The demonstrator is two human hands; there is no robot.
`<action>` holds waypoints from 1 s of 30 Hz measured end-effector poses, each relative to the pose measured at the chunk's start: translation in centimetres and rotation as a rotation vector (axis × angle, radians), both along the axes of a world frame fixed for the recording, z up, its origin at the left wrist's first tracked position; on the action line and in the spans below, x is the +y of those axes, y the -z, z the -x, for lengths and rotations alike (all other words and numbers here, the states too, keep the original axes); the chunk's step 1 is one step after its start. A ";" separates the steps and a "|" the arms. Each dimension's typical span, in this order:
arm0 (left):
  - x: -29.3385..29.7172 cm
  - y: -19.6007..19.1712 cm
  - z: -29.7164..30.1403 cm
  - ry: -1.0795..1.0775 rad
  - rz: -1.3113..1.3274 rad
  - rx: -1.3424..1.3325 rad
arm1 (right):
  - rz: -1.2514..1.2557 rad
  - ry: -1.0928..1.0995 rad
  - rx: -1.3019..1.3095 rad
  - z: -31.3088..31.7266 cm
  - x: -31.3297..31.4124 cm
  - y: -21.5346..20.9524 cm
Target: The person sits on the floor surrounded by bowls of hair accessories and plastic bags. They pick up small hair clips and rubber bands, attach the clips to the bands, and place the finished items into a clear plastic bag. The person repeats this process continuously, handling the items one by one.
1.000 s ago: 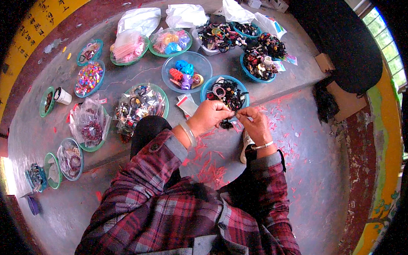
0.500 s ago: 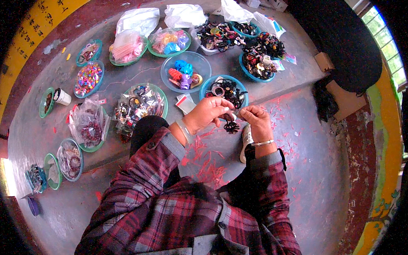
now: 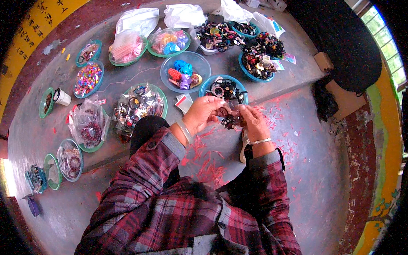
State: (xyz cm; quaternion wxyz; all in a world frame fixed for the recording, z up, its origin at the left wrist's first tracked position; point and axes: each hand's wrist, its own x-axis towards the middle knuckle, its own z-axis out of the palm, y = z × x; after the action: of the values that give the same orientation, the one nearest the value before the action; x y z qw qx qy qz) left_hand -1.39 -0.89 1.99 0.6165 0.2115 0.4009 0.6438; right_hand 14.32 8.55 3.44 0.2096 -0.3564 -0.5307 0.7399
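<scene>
Left hand [image 3: 204, 115] and right hand [image 3: 255, 121] are both pinching some clear plastic [image 3: 232, 106], with a dark frilly bunch [image 3: 231, 122] right there between them, can't tell if inside. It's all up by the blue bowl's [image 3: 245, 94] near rim.

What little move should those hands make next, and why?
Perhaps the right hand should ease slightly away from the left hand, spreading what looks like clear plastic between them. Both hands pinch in from the sides, and the dark, bunched item there is partly hidden, so a fuller view might help.
</scene>
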 end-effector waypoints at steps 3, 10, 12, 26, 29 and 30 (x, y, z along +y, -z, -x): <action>0.4 1.1 0.3 -0.101 -0.022 -0.089 | -0.020 -0.174 -0.064 -0.1 -0.1 0.9; 0.4 1.5 0.5 -0.110 -0.054 -0.093 | 0.018 -0.152 -0.112 0.2 -0.3 1.1; 0.3 1.2 0.4 -0.121 -0.064 -0.094 | 0.013 -0.163 -0.087 0.2 -0.2 1.2; 0.6 3.0 -1.0 -0.022 0.058 -0.035 | -0.114 0.042 -0.103 0.1 0.3 2.4; 0.4 2.0 -1.0 -0.031 0.067 -0.014 | -0.145 0.106 -0.097 0.1 0.6 2.1; 0.5 2.0 -1.0 -0.004 0.065 0.004 | -0.115 0.138 -0.049 0.0 0.6 1.8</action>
State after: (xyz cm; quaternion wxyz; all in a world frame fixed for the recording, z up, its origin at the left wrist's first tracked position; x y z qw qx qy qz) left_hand -0.35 -0.38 0.02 0.6210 0.1916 0.4233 0.6313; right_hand 14.31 9.17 1.62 0.2671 -0.3977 -0.5513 0.6830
